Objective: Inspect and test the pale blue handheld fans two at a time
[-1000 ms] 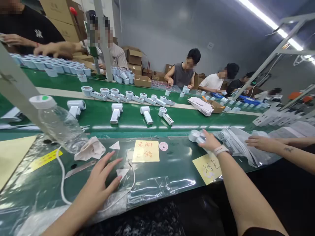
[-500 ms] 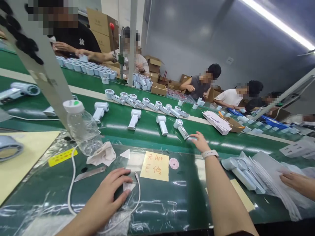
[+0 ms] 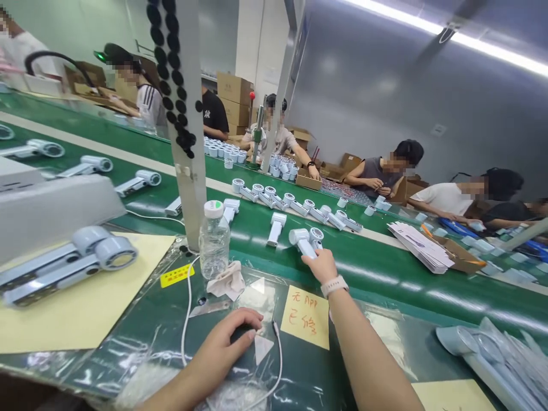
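My right hand (image 3: 321, 265), with a pale band on its wrist, is closed around the handle of a light-blue handheld fan (image 3: 317, 234) on the green belt. A second fan (image 3: 302, 241) lies right beside it, close to my fingertips; whether they touch it is unclear. My left hand (image 3: 231, 337) rests on the work table with its fingers loosely bent and holds nothing. By its fingertips are a small white triangular piece (image 3: 262, 349) and the plug end of a white cable (image 3: 277, 334). A yellow note (image 3: 306, 315) with red handwriting lies between my hands.
A plastic bottle (image 3: 214, 242), crumpled tissue (image 3: 228, 281) and metal post (image 3: 190, 188) stand left of centre. Two fans (image 3: 92, 260) lie on yellow paper at left; bagged fans (image 3: 483, 357) lie at right. Flat cartons (image 3: 419, 246) sit across the belt. Several co-workers sit opposite.
The view has swung left. My right hand has closed on the fan and brought it left against the neighbouring fan. My left hand has stayed on the table.
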The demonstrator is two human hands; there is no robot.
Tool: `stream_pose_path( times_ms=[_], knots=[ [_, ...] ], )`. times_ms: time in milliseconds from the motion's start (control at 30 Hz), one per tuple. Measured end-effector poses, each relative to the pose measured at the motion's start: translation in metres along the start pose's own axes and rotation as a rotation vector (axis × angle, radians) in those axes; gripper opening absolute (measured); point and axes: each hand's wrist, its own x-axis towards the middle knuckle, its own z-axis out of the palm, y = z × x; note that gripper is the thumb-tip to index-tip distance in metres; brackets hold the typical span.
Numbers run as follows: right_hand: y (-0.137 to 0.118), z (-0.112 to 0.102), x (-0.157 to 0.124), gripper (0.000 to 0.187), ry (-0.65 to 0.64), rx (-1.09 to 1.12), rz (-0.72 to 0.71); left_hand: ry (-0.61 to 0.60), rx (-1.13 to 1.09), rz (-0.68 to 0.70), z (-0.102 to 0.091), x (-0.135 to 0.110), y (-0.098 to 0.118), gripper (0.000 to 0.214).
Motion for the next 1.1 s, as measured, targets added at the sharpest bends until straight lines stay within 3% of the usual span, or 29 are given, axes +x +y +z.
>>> stream_pose_path(
  times_ms=[133,267,367,467,533,633,700,800,900,1000,1100],
  knots=[
    [-0.013,-0.008,-0.093,0.032,-0.049,0.111,-0.154,0.032,-0.246,-0.073,0.023,-0.009,0.019,0.035],
    [-0.026,-0.001,-0.187,0.052,-0.175,0.356,-0.269,0.246,-0.832,-0.194,0.053,-0.020,0.044,0.050],
    [-0.026,-0.001,-0.227,0.052,-0.269,0.557,-0.268,0.275,-0.899,-0.332,0.051,-0.026,0.050,0.044],
    [-0.022,-0.008,-0.231,0.067,-0.423,0.625,-0.361,0.132,-0.948,-0.442,0.028,-0.033,0.045,0.047],
    [-0.020,-0.011,-0.215,0.068,-0.484,0.566,-0.321,0.065,-1.009,-0.447,0.012,-0.038,0.041,0.047],
    [-0.022,-0.005,-0.178,0.032,-0.320,0.344,-0.108,0.038,-1.034,-0.320,-0.006,-0.045,0.041,0.042],
    [-0.025,0.005,-0.161,0.009,-0.215,0.259,-0.064,0.012,-1.027,-0.237,-0.012,-0.048,0.042,0.042],
    [-0.031,0.017,-0.163,0.015,-0.236,0.290,-0.130,-0.024,-1.015,-0.127,-0.015,-0.049,0.046,0.051],
    [-0.035,0.017,-0.193,0.016,-0.378,0.407,-0.220,0.011,-0.981,-0.008,-0.012,-0.046,0.051,0.058],
    [-0.037,0.008,-0.223,0.005,-0.646,0.778,-0.196,0.086,-0.939,0.043,-0.007,-0.042,0.056,0.057],
    [-0.043,0.001,-0.238,0.023,-0.826,1.127,-0.084,0.124,-0.927,0.044,0.000,-0.039,0.061,0.059]
  ],
)
